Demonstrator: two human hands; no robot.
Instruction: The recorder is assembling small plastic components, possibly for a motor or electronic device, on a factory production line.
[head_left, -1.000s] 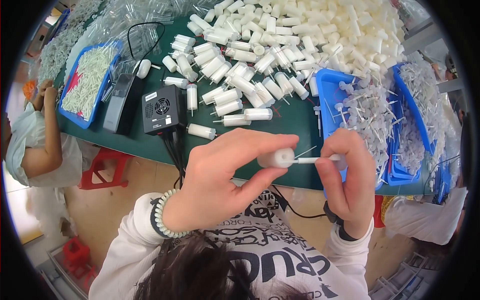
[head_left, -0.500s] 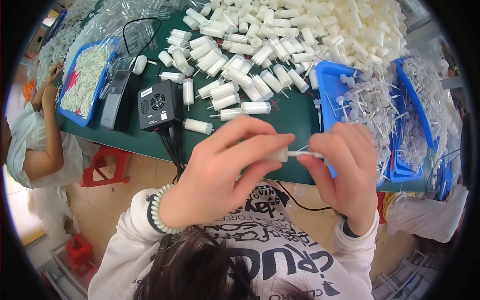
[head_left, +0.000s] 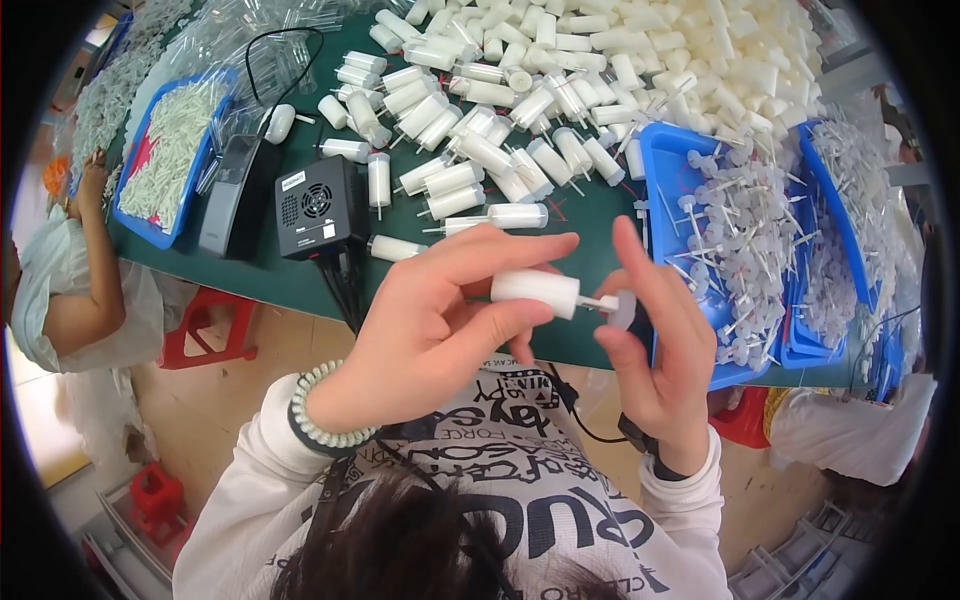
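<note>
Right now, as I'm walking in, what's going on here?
A person's left hand holds a white cylinder, while the right hand, loosely open, is at a stemmed translucent disc by the cylinder's end. Similar stemmed pieces lie in blue trays to the right, and more white cylinders are spread on the green table.

Bright, even light across the desk [head_left: 595,240], exact source hard to tell; shadows soft & faint. White cylinders [head_left: 745,60] by the far edge nearly washed out, v. pale, and clear plastic tubes [head_left: 225,45] near the far L corner throw small glints! Fingers [head_left: 525,247] fairly sharp, approx. mid-pic. Near edge bows w/ fisheye distort.; black vignette round the rim, detail soft out there.
</note>
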